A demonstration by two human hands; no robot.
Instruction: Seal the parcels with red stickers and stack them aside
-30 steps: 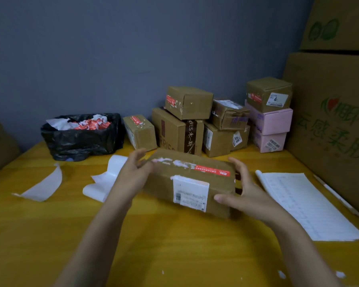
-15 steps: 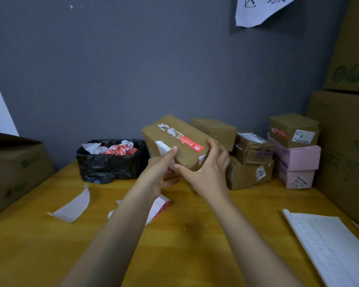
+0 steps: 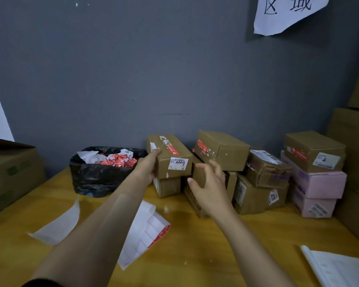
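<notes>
The brown parcel (image 3: 170, 156), sealed with a red sticker along its top, lies on a smaller brown box (image 3: 167, 186) at the left end of the parcel stack (image 3: 222, 150) by the wall. My left hand (image 3: 148, 168) rests with straight fingers against the parcel's left side. My right hand (image 3: 210, 183) hovers just right of it, fingers loosely spread, holding nothing. A sheet of red stickers (image 3: 148, 227) lies on the yellow table (image 3: 195, 255) under my left forearm.
A black bag-lined bin (image 3: 100, 177) full of sticker scraps stands left of the stack. Two pink boxes (image 3: 317, 189) carry a brown box (image 3: 313, 150) on the right. Big cartons flank the table (image 3: 10, 172) (image 3: 354, 154). Backing paper (image 3: 58, 224) and a notebook (image 3: 340, 270) lie nearby.
Both hands carried the parcel from the table's middle up onto the small box at the stack's left end. My right hand has let go of it.
</notes>
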